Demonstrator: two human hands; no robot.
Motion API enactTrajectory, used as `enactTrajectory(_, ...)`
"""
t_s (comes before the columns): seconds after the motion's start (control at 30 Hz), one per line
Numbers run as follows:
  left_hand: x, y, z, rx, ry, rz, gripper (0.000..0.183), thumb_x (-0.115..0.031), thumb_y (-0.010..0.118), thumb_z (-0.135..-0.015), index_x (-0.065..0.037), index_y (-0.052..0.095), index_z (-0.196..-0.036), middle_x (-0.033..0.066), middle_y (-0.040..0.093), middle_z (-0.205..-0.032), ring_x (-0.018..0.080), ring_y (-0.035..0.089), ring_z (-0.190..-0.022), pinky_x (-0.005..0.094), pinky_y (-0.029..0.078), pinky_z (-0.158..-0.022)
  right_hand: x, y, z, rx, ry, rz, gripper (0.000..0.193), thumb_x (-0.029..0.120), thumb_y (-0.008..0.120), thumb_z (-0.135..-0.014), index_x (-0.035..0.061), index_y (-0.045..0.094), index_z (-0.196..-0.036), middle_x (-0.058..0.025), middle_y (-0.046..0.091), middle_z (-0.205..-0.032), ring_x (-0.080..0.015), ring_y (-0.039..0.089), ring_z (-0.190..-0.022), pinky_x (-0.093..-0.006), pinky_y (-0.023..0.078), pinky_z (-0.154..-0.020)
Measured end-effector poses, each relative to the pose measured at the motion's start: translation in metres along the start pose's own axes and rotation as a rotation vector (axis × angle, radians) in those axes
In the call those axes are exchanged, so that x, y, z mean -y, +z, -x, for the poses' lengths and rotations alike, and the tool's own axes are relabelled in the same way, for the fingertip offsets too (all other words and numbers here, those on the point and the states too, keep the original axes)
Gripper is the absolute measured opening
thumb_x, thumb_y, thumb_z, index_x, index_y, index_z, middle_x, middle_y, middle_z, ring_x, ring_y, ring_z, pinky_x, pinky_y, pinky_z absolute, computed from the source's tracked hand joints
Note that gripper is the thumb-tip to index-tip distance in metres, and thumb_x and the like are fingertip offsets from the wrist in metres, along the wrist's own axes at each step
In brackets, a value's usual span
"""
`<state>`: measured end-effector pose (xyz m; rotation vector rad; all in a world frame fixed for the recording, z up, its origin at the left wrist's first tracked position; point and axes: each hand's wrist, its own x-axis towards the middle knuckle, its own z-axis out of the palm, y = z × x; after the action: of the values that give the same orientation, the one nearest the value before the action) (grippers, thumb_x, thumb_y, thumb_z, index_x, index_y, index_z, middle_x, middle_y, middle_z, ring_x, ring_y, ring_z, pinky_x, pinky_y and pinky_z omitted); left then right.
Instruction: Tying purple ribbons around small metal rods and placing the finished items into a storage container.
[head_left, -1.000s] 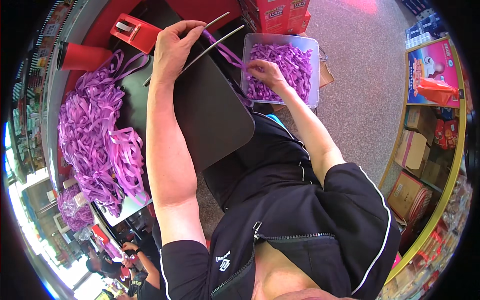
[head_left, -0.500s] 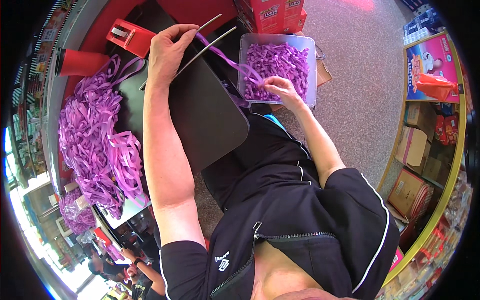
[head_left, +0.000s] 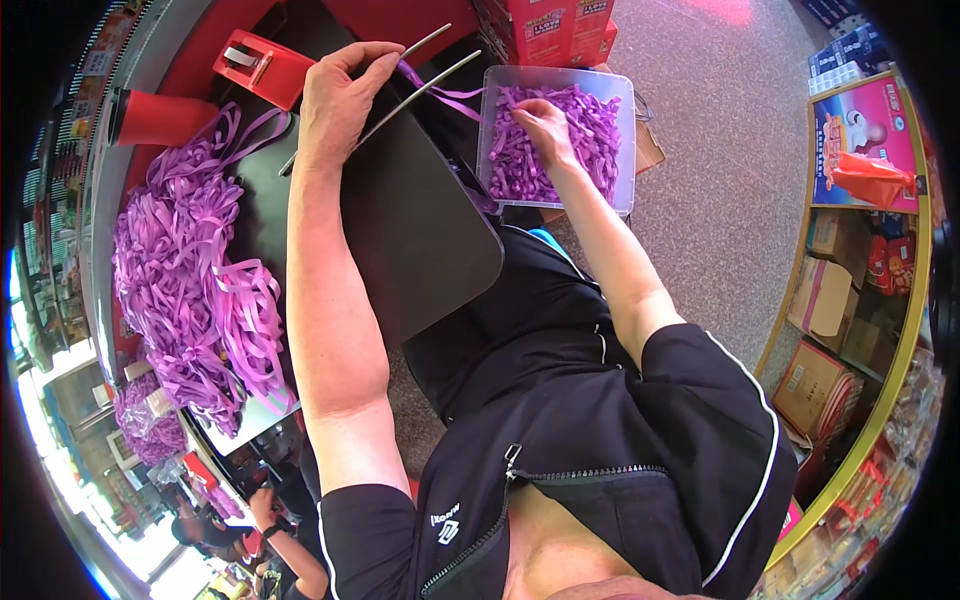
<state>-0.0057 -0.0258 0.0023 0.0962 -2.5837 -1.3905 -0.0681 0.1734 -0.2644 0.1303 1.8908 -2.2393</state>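
My left hand (head_left: 340, 105) is closed in a pinch at two thin metal rods (head_left: 418, 95), above a dark tabletop (head_left: 430, 240). Between the rods a narrow purple ribbon (head_left: 455, 95) runs from its fingertips toward a clear plastic bin (head_left: 626, 150). The bin holds a heap of short purple ribbon pieces (head_left: 592, 130). Over that heap is my right hand (head_left: 546, 132), thumb and fingers drawn together; against the purple pieces I cannot make out what is in them. To the left lies a big tangled pile of purple ribbon (head_left: 185, 280).
A red tape dispenser (head_left: 265, 70) and a red cup (head_left: 165, 118) stand at the table's far left. Red cartons (head_left: 550, 30) are beyond the bin. Shelves with boxes (head_left: 825, 390) line the right side. Another person's arm (head_left: 295, 550) shows at lower left.
My right hand has moved up and left over the bin. The ribbon stretched between my hands now hangs slack near the bin's left edge. My left hand stays almost in place.
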Motion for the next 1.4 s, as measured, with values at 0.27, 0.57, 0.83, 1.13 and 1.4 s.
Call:
enactTrajectory(0.27, 0.003, 0.0, 0.001, -0.009, 0.015, -0.028, 0.019, -0.012, 0.065, -0.088, 0.0, 0.07, -0.101, -0.0003, 0.067, -0.09, 0.0045, 0.057, -0.083, 0.0193, 0.044, -0.076, -0.001, 0.04, -0.018, -0.012, 0.074, 0.448, 0.03, 0.03, 0.068, -0.075, 0.0077, 0.072, -0.094, -0.014, 0.07, -0.09, -0.027, 0.067, -0.09, -0.0364, 0.05, -0.081)
enactTrajectory(0.57, -0.001, 0.003, -0.003, 0.019, 0.012, 0.025, 0.019, -0.011, 0.065, -0.088, 0.001, 0.069, -0.102, 0.0012, 0.067, -0.092, 0.005, 0.058, -0.084, 0.0192, 0.044, -0.077, -0.052, 0.034, -0.008, 0.045, 0.13, 0.168, 0.019, 0.021, 0.065, -0.08, 0.0076, 0.071, -0.092, -0.0071, 0.068, -0.077, -0.0202, 0.061, -0.064, -0.0333, 0.049, -0.059)
enactTrajectory(0.83, -0.002, 0.001, 0.001, 0.012, -0.013, 0.062, 0.019, -0.011, 0.064, -0.089, 0.002, 0.068, -0.102, 0.0022, 0.068, -0.092, 0.0058, 0.059, -0.084, 0.0193, 0.045, -0.077, -0.043, 0.024, 0.007, 0.256, 0.861, -0.383, 0.015, 0.026, 0.057, -0.091, 0.0146, 0.059, -0.081, 0.0035, 0.054, -0.059, -0.0098, 0.049, -0.047, -0.0239, 0.034, -0.043)
enactTrajectory(1.13, -0.002, 0.002, -0.001, 0.003, -0.002, 0.005, 0.018, -0.011, 0.064, -0.089, 0.0, 0.069, -0.101, 0.0, 0.067, -0.09, 0.0048, 0.058, -0.083, 0.0186, 0.044, -0.075, -0.043, 0.032, 0.0, 0.384, 1.094, -0.711, 0.018, 0.019, 0.062, -0.09, 0.0061, 0.058, -0.079, 0.0045, 0.048, -0.053, -0.0097, 0.044, -0.044, -0.0229, 0.037, -0.044)
enactTrajectory(1.4, 0.001, 0.001, 0.0, 0.006, 0.023, -0.024, 0.019, -0.014, 0.064, -0.089, -0.001, 0.07, -0.102, -0.0016, 0.067, -0.09, 0.0039, 0.057, -0.083, 0.0187, 0.043, -0.076, -0.038, 0.021, 0.006, 0.462, 0.949, -0.794, 0.02, 0.024, 0.065, -0.09, 0.0053, 0.06, -0.084, 0.0066, 0.058, -0.061, -0.0015, 0.046, -0.044, -0.0202, 0.035, -0.043)
